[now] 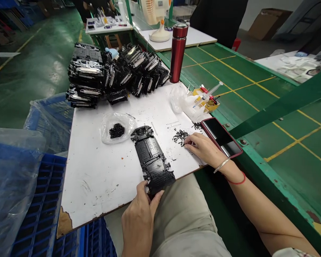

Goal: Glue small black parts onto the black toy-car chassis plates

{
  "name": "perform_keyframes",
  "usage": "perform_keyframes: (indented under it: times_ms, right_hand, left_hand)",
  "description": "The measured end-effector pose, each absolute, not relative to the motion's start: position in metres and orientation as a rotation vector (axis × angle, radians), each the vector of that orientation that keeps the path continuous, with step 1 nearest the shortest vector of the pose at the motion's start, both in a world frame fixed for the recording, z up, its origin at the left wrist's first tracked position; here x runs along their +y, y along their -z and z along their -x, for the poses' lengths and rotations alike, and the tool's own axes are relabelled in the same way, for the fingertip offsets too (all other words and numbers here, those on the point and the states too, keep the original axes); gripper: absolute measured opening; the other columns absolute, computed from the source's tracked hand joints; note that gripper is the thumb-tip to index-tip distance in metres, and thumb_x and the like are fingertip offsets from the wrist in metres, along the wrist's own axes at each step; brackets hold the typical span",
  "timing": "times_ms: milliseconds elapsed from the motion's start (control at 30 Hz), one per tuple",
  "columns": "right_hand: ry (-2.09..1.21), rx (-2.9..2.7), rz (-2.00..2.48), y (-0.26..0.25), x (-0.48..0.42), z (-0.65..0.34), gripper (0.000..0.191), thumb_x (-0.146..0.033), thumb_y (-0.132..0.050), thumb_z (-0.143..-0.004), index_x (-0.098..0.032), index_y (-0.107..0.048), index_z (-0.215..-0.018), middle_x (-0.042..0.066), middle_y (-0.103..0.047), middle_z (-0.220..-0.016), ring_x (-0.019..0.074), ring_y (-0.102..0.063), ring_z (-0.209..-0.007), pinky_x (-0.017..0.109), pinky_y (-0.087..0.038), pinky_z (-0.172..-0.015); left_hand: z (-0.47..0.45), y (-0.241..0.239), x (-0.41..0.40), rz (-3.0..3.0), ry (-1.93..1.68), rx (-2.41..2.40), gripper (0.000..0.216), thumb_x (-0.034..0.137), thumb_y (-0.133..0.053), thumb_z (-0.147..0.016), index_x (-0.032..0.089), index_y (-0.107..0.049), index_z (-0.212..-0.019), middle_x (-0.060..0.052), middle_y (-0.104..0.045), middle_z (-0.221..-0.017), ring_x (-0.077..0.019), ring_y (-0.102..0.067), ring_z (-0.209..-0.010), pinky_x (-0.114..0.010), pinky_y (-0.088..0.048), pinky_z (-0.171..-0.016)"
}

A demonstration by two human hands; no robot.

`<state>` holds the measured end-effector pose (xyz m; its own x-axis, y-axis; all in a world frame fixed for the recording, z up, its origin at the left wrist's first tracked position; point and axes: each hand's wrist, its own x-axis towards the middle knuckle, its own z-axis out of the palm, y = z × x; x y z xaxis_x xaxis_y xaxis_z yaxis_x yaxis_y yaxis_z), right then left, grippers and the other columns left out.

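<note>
The scuffed white tabletop (96,171) had a chipped corner. On it I saw a ribbed black plastic chassis (153,157), long axis running away & slightly L; L hand (139,212) gripped its near end, fingertips partly hidden. R hand (202,145) curled at tiny black rod-shaped pcs (180,135); couldn't tell if holding any.

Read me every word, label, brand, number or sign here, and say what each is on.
No text can be read.
Cream plastic table fan: any marking is too blurred.
Clear plastic syringe: any scale is too small.
Shiny red cylindrical flask: no lettering visible.
Black rectangular plastic chassis: no legible lettering.
</note>
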<state>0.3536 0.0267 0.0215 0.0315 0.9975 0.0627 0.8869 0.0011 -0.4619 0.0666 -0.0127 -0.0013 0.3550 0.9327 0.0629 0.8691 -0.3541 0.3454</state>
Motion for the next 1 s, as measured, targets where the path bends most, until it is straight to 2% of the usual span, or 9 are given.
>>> perform_keyframes:
  times_ms: [133, 367, 533, 633, 767, 900, 1000]
  right_hand:
    - [-0.423, -1.977, 1.903, -0.018, 0.032, -0.348, 0.005, -0.017, -0.056, -0.088, -0.020, -0.060, -0.088, 0.007, -0.057, -0.089, 0.0228, -0.054, -0.088, 0.035, -0.043, -0.078]
    - [-0.414, -1.983, 1.832, -0.024, 0.037, -0.342, 0.014, -0.017, -0.047, -0.090, -0.020, -0.053, -0.078, 0.011, -0.058, -0.085, 0.0258, -0.049, -0.083, 0.041, -0.040, -0.079]
    - [-0.456, -1.812, 1.767, -0.035, 0.028, -0.343, 0.013, -0.025, -0.043, -0.093, -0.019, -0.053, -0.086, 0.006, -0.060, -0.081, 0.0190, -0.053, -0.073, 0.034, -0.044, -0.069]
    - [-0.816, -1.595, 1.608, -0.042, 0.018, -0.335, 0.017, -0.034, -0.051, -0.090, -0.018, -0.057, -0.088, 0.002, -0.063, -0.075, 0.0133, -0.055, -0.064, 0.028, -0.046, -0.060]
    - [-1.326, -1.221, 1.370, -0.046, 0.004, -0.314, 0.023, -0.038, -0.062, -0.084, -0.015, -0.062, -0.085, 0.003, -0.067, -0.072, 0.0102, -0.055, -0.059, 0.024, -0.046, -0.055]
    - [-1.493, -1.188, 1.246, -0.042, -0.007, -0.294, 0.025, -0.039, -0.063, -0.084, -0.015, -0.063, -0.091, 0.004, -0.069, -0.076, 0.0105, -0.059, -0.063, 0.024, -0.049, -0.056]
    - [-1.506, -1.255, 1.178, -0.038, -0.012, -0.282, 0.021, -0.035, -0.060, -0.088, -0.016, -0.059, -0.098, 0.003, -0.068, -0.078, 0.0106, -0.060, -0.067, 0.024, -0.050, -0.059]
  left_hand:
    - [-0.068, 0.001, -0.012, -2.383, -0.345, 1.621, 0.042, 0.054, -0.044, -0.092, 0.019, -0.047, -0.117, 0.004, -0.065, -0.060, -0.0185, -0.064, -0.049, -0.025, -0.036, -0.046]
    - [-0.067, 0.003, -0.010, -2.440, -0.374, 1.574, 0.042, 0.054, -0.044, -0.092, 0.019, -0.048, -0.114, 0.004, -0.063, -0.058, -0.0178, -0.064, -0.048, -0.024, -0.035, -0.043]
    - [-0.065, 0.003, -0.010, -2.378, -0.369, 1.543, 0.045, 0.056, -0.046, -0.090, 0.019, -0.048, -0.116, 0.004, -0.062, -0.058, -0.0175, -0.063, -0.049, -0.024, -0.037, -0.044]
    - [-0.062, 0.000, -0.011, -2.248, -0.383, 1.509, 0.047, 0.058, -0.045, -0.090, 0.020, -0.047, -0.118, 0.005, -0.060, -0.062, -0.0164, -0.062, -0.052, -0.024, -0.040, -0.047]
    - [-0.056, -0.011, -0.010, -2.125, -0.493, 1.512, 0.043, 0.054, -0.049, -0.090, 0.020, -0.052, -0.117, 0.002, -0.059, -0.071, -0.0150, -0.060, -0.059, -0.025, -0.046, -0.055]
    - [-0.056, -0.030, -0.006, -2.093, -0.789, 1.455, 0.027, 0.038, -0.056, -0.090, 0.020, -0.063, -0.109, -0.002, -0.061, -0.079, -0.0148, -0.058, -0.066, -0.025, -0.050, -0.066]
    - [-0.063, -0.040, -0.001, -2.087, -0.923, 1.255, 0.021, 0.027, -0.059, -0.088, 0.024, -0.069, -0.106, -0.005, -0.067, -0.090, -0.0173, -0.063, -0.079, -0.026, -0.052, -0.073]
